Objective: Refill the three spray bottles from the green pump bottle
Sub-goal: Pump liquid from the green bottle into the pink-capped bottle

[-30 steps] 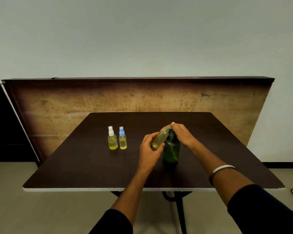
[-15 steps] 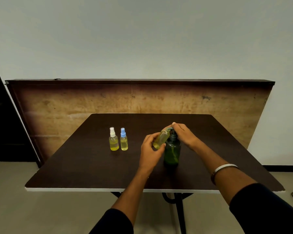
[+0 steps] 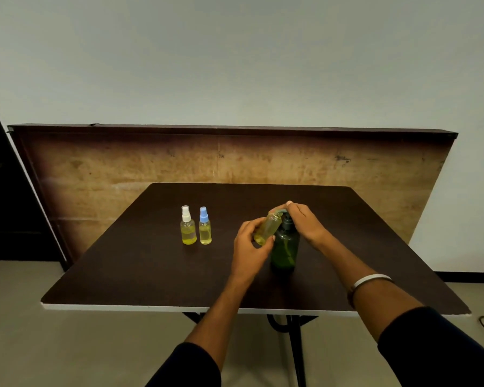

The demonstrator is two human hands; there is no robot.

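Left hand [image 3: 248, 247] grips a small uncapped spray bottle [image 3: 267, 229], fingers and thumb curled round its lower half, and holds it tilted so that its open mouth leans up against the pump head of the green pump bottle [image 3: 285, 248]. Yellow liquid shows in the lower end of the tilted bottle. Right hand [image 3: 305, 223] rests on top of the pump, fingers curved over the head, with 1 fingertip showing at the spout just above the small bottle's mouth; whether the pump is pressed down cannot be told from this view.

The green pump bottle stands upright on the dark table [image 3: 151, 261], right of the middle and nearer the front edge than the back. Its body is dark translucent green, and the left hand partly covers its left shoulder.

2 more spray bottles stand upright to the left, well apart from the hands and just beside each other: the white-capped spray bottle [image 3: 187, 226] on the left and the blue-capped spray bottle [image 3: 204, 226] on the right. Both carry their spray tops and hold yellow liquid, the white-capped one a stronger yellow at the bottom.

A pale bangle [image 3: 370, 280] sits on the right wrist, and dark sleeves [image 3: 436, 347] cover both forearms near the camera. Behind the table a worn brown board [image 3: 235, 160] leans against a pale wall [image 3: 235, 65].
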